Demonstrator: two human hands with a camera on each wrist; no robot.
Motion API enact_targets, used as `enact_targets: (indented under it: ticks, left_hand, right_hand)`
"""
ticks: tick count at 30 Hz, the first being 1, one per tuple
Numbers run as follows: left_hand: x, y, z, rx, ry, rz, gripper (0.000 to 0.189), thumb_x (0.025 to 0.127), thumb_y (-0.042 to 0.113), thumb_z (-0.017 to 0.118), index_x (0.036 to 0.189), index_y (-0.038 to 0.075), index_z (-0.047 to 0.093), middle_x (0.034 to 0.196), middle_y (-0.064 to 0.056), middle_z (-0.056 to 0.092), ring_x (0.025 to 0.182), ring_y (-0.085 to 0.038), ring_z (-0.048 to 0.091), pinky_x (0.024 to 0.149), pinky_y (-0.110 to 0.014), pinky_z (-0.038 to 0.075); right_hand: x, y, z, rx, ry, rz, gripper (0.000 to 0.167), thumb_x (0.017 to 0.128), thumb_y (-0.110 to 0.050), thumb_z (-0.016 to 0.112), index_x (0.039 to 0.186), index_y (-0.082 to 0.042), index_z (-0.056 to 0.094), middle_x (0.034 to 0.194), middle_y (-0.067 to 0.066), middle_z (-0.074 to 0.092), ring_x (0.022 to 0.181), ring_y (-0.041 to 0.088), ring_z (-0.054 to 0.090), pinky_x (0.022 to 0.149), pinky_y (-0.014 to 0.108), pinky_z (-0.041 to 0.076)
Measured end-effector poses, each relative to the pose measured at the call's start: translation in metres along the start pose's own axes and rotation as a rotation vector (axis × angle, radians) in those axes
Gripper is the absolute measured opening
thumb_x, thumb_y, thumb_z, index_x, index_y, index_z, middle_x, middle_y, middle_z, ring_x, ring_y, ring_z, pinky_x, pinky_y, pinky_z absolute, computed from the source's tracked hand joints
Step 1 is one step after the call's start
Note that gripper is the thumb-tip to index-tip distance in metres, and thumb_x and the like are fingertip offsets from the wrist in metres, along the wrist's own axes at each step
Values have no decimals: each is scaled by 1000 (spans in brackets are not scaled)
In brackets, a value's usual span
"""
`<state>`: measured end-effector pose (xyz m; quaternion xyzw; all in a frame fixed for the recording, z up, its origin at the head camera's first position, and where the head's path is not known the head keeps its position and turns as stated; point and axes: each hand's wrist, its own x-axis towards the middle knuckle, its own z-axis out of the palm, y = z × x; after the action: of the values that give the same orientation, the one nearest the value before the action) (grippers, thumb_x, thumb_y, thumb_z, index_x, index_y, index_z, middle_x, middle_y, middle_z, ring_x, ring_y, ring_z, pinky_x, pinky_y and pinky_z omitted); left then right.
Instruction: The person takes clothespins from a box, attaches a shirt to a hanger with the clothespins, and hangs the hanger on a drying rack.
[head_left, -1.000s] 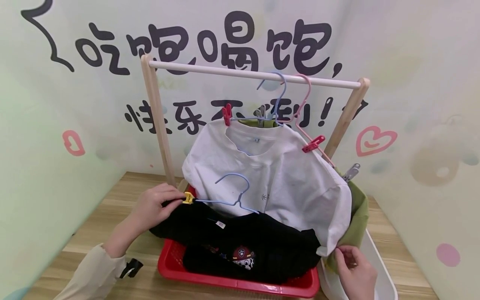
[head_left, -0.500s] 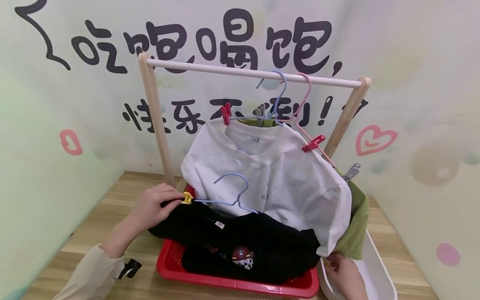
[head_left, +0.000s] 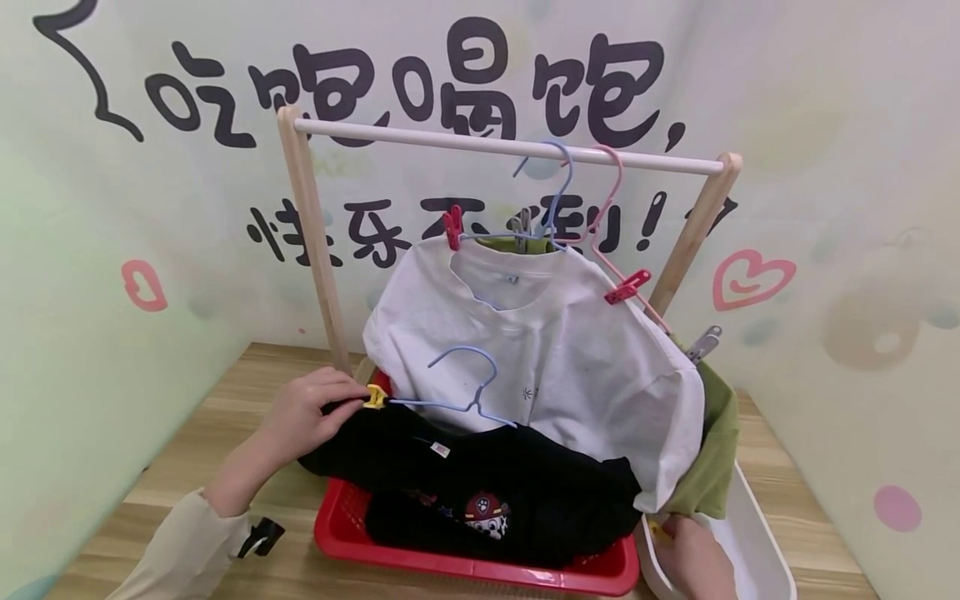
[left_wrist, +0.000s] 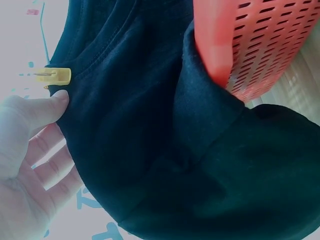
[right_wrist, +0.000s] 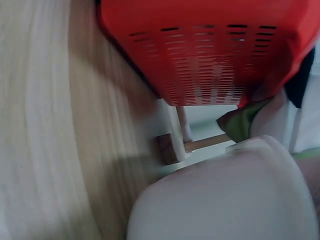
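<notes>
My left hand (head_left: 307, 417) pinches the shoulder of a black T-shirt (head_left: 420, 467), right beside a yellow clothespin (head_left: 376, 397) that clips it to a blue hanger (head_left: 474, 405). In the left wrist view, the thumb presses on the fabric's edge just under that clothespin (left_wrist: 54, 76). The shirt, with a cartoon dog print, hangs over a red basket (head_left: 480, 567). My right hand (head_left: 693, 554) reaches into a white tray (head_left: 765, 542), fingers curled at a second yellow clothespin (head_left: 658, 530), mostly hidden by them. The right wrist view shows the tray's outside, with the hand hidden.
Behind stands a wooden rack with a white rod (head_left: 465, 143). A white T-shirt (head_left: 480, 342) with red clothespins and a green garment (head_left: 712, 458) hang from it on hangers. A black object (head_left: 261, 537) lies on the table (head_left: 180, 467) by my left forearm.
My right hand has moved left and down from the green garment's lower edge into the white tray, at the yellow clothespin. My left hand keeps its pinch on the black T-shirt.
</notes>
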<state>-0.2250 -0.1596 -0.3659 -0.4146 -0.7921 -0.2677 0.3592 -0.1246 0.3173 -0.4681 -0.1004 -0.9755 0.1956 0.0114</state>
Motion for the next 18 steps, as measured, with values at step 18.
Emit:
enact_targets:
  ticks: [18]
  left_hand:
    - [0,-3,3,-2,6,7,53,97,40,41,79,1,71,76,-5,66,67,-17,58,58,-27,49]
  right_hand:
    - [-23,-14,-34,223,481,-333,30,57,6,79,85,3,68,75,5,54,61,-6,49,53,10,42]
